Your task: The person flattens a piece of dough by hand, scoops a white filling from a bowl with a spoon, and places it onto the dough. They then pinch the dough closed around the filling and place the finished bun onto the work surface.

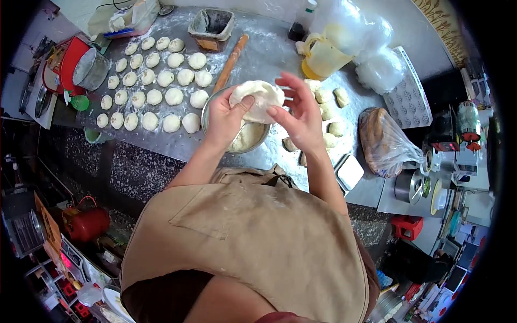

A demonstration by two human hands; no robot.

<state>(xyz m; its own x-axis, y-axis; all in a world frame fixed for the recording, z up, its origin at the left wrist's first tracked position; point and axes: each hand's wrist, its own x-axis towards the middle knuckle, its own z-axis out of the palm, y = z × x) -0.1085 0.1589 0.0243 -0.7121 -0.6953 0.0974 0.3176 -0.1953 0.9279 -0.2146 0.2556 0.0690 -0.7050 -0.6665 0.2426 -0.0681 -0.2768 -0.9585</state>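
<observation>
Both hands hold a flat round of dough [259, 97] in the air above a metal bowl [209, 107] on the floured steel table [269, 51]. Left hand [226, 116]: fingers clamped on the dough's left edge. Right hand [301, 116]: fingers spread apart, thumb pressed to the right edge. Rows of dough balls [153, 97] lie far left; a rolling pin [229, 64] lies beyond the bowl.

A: Setting?
B: Flour-dusted steel worktable [161, 142] over dark speckled stone floor [118, 172].
A: Around it?
B: 1 red plastic stool [407, 226] right, red gas cylinder [86, 223] left, pale wall [253, 4] behind.
</observation>
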